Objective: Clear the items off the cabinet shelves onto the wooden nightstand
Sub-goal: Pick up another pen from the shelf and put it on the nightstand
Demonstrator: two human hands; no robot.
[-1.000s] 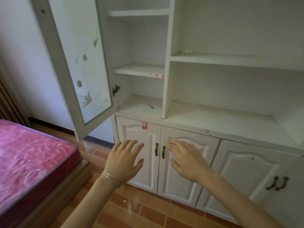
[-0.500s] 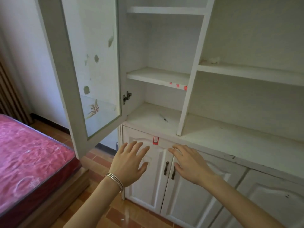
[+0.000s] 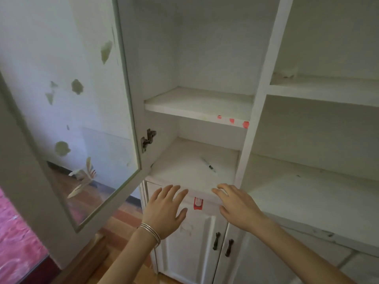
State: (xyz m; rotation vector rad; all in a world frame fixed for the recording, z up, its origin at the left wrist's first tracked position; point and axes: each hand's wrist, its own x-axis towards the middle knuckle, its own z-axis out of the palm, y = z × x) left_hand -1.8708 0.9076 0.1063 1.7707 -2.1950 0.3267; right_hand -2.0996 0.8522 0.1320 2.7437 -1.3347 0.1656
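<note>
A white cabinet fills the view, with its lowest open shelf (image 3: pixel 184 171) in front of me. On that shelf lies a thin pen-like object (image 3: pixel 209 165), slanted. A small whitish scrap (image 3: pixel 286 71) sits on the upper right shelf (image 3: pixel 328 89). My left hand (image 3: pixel 164 210), with bangles on its wrist, hovers open, fingers spread, just below the shelf's front edge. My right hand (image 3: pixel 235 203) is open too, its fingertips at the shelf's front lip. Neither hand holds anything. The wooden nightstand is not in view.
The cabinet's glass door (image 3: pixel 82 119) stands open to the left, close to my left arm. Below the shelf are shut white doors with dark handles (image 3: pixel 222 243) and a red sticker (image 3: pixel 198 203). A pink mattress (image 3: pixel 14 232) lies lower left on a tiled floor.
The view has moved closer to the cabinet and upward. Both hands have risen from in front of the lower doors to the front edge of the lowest open shelf.
</note>
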